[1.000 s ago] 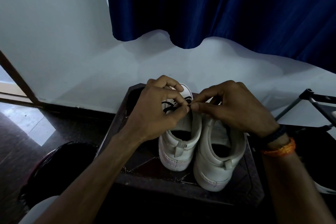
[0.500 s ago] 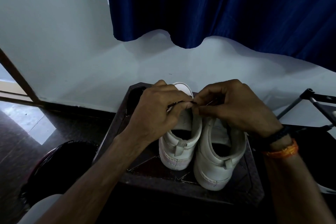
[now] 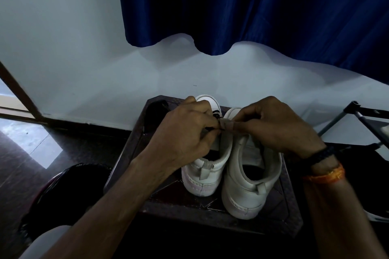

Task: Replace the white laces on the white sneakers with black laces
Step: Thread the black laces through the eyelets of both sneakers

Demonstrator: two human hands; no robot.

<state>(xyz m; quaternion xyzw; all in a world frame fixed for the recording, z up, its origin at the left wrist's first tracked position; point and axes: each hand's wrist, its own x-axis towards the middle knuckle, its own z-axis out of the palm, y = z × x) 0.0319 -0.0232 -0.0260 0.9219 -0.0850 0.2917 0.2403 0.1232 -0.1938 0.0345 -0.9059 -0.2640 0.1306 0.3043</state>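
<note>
Head view is showing two white sneakers standing side by side on a dark tray [image 3: 134, 149], heels toward the camera, toes and long axes pointing away toward the wall. Two hands are meeting above the left sneaker [image 3: 207, 171]: the left hand [image 3: 185, 134] is lying over its tongue area, fingers curled and pinching a black lace [image 3: 211, 129]; the right hand [image 3: 273, 126] is hovering over the right sneaker [image 3: 248, 185], thumb and fingers pinching at the same spot, just touching the left fingertips. Black lacing is peeking out past the left knuckles. What exactly the right fingers are pinching is too hidden to tell.
</note>
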